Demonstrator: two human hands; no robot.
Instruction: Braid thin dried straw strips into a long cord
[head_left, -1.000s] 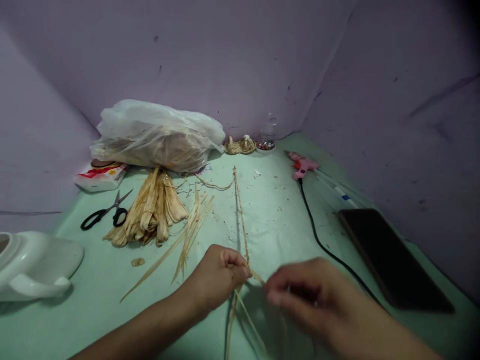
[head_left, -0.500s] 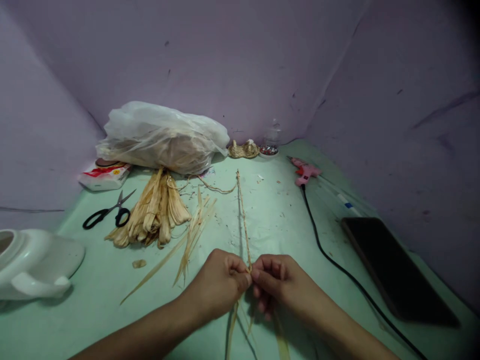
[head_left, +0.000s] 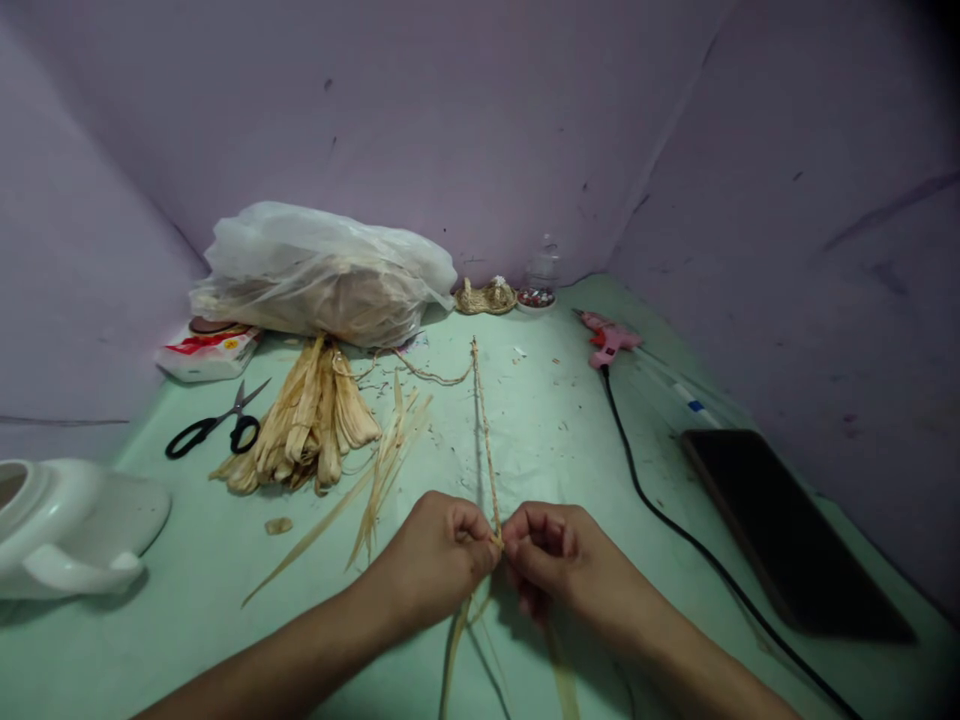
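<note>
A thin braided cord (head_left: 486,430) of dried plant fibre runs taut from a point on the table toward me. At its near end my left hand (head_left: 442,555) pinches the cord between thumb and fingers. My right hand (head_left: 551,555) is closed right beside it, thumb and forefinger pressed on the fibre strands at the braid. Loose fibre strips (head_left: 452,650) hang below both hands toward the near edge. From the cord's far point, a further length curves left to a bundle of dried husks (head_left: 307,420). Several thin husk strips (head_left: 386,465) lie beside the bundle.
Black-handled scissors (head_left: 217,420) lie left, near a white pitcher-like vessel (head_left: 82,520). A filled plastic bag (head_left: 330,270), a red-and-white pack (head_left: 210,355) and a woven slipper-shaped piece (head_left: 486,297) are at the back. Right are a pink glue gun (head_left: 611,338), its black cable and a dark phone (head_left: 795,535).
My right hand has shifted slightly, its fingers curling a little more by the braid. The loose strips below have swung a bit left. My left hand keeps its pinch.
</note>
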